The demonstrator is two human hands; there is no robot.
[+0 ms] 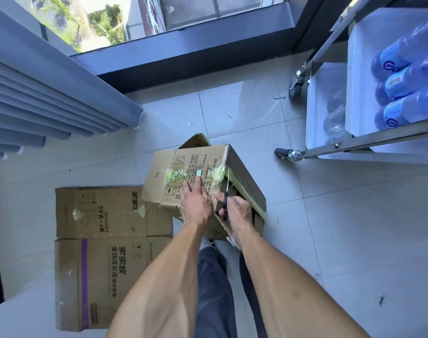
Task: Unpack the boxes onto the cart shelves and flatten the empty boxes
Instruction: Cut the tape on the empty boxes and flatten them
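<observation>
Cutting the tape on what looks like the last box, so this job seems pretty far along. The cardboard box (198,181) sits tipped on the floor tiles, left hand (194,203) pressed flat on its taped panel with fingers straight, right hand (235,211) curled round the black handles of the scissors (225,203), blade poked up along the box edge by the yellowish tape (196,175). Just left of it, a flattened box (103,254) already lies on the floor, one flap under the tipped box. The cart (354,145) stands off to the right with blue refill pouches (408,86) lying on its shelf, so the unpacking looks mostly done. Left to do, I'd guess: slit this tape and fold the box flat. Can't tell if it's fully empty.
</observation>
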